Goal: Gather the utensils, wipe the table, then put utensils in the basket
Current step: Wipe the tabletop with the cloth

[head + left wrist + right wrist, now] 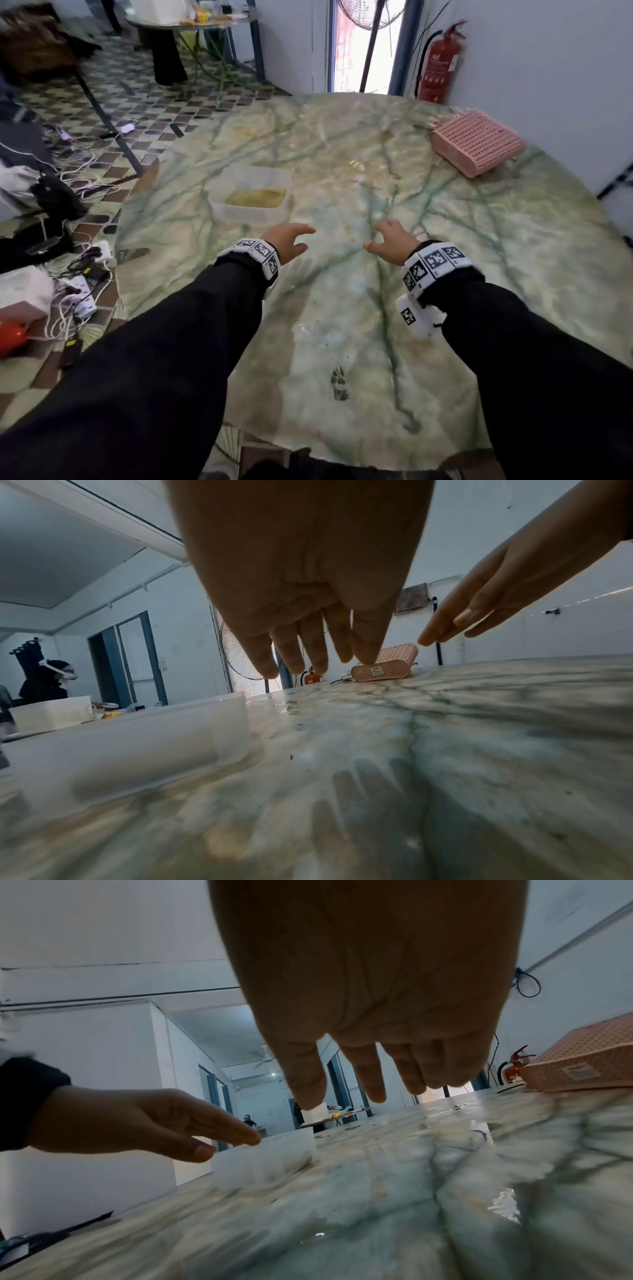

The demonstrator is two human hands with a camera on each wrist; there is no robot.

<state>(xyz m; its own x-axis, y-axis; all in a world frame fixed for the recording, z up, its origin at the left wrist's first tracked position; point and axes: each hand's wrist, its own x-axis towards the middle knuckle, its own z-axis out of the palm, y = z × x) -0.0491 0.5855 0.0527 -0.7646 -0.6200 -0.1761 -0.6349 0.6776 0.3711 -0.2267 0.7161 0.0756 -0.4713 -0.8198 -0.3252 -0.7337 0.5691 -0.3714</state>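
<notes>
A pink perforated basket [478, 145] lies bottom-up at the far right of the marble-patterned table [342, 308]. A thin dark object [423, 127] pokes out beside it; I cannot tell what it is. My left hand [303, 238] and right hand [375, 236] hover side by side over the table's middle, fingers spread and relaxed, holding nothing. The left wrist view shows the left hand [308, 642] with straight fingers pointing toward the basket [383, 666]. In the right wrist view the right hand [369, 1074] hangs empty above the table.
A translucent plastic container [250, 197] with yellowish contents stands just beyond my left hand. Wet patches [356, 166] glisten mid-table. A white wall and red fire extinguisher [440, 65] stand past the table's right side. Cables and power strips [78, 281] litter the floor at left.
</notes>
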